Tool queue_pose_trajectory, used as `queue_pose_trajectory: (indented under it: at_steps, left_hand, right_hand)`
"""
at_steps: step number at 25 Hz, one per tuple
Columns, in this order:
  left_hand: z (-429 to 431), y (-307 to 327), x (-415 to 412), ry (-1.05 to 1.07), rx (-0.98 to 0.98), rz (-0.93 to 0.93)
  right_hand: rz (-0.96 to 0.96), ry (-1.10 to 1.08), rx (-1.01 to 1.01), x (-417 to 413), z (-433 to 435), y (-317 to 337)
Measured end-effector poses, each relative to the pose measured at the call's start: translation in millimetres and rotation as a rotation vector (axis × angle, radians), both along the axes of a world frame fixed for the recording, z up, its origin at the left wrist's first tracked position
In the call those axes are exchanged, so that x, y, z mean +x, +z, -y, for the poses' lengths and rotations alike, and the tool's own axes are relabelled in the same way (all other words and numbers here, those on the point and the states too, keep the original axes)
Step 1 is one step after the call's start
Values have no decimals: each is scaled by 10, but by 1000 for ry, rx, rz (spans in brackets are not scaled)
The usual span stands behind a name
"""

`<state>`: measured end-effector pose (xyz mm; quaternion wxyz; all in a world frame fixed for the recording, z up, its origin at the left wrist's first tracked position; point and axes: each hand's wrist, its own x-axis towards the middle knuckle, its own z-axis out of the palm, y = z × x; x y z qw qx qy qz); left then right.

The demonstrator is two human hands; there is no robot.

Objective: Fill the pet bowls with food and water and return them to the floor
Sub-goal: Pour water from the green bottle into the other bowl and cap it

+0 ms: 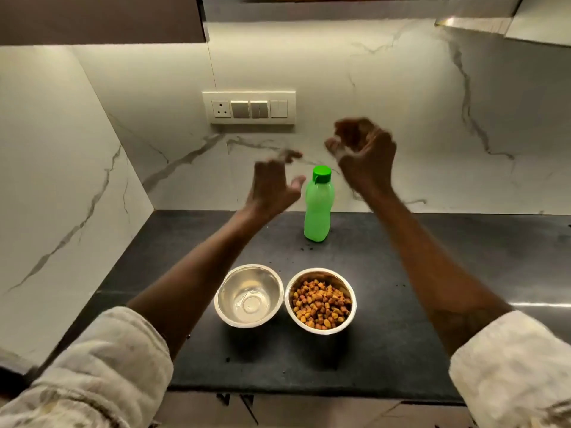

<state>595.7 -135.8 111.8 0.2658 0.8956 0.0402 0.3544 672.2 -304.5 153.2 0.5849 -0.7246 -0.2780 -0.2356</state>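
Observation:
Two steel pet bowls stand side by side near the front of the dark counter. The left bowl has nothing in it. The right bowl is filled with brown and yellow kibble. Behind them a green bottle with a green cap stands upright and closed. My left hand is raised in the air just left of the bottle's top, fingers spread, holding nothing. My right hand is higher, up and right of the cap, fingers curled loosely apart, also holding nothing. Neither hand touches the bottle.
A marble-look wall runs behind and along the left side, with a switch and socket panel above the counter. A cabinet hangs at the upper left. Small crumbs dot the counter near the bottle. The counter's front edge runs just below the bowls.

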Motion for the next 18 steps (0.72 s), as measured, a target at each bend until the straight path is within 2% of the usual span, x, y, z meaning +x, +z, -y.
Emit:
queue_pose_trajectory:
  at_steps: [4, 7, 11, 18]
  left_hand:
    - [-1, -737, -69, -109, 7, -446]
    - [-44, -1129, -24, -74, -45, -622]
    - [-138, -1316, 272, 55, -201, -604]
    - [-41, -1259, 1157, 91, -322, -589]
  right_hand:
    - [-218, 118, -370, -17, -94, -1031]
    - [-324, 167, -577, 5, -104, -1613]
    - [-419, 0, -528, 240, -187, -1863]
    - [-456, -119, -372, 953, -445, -1797]
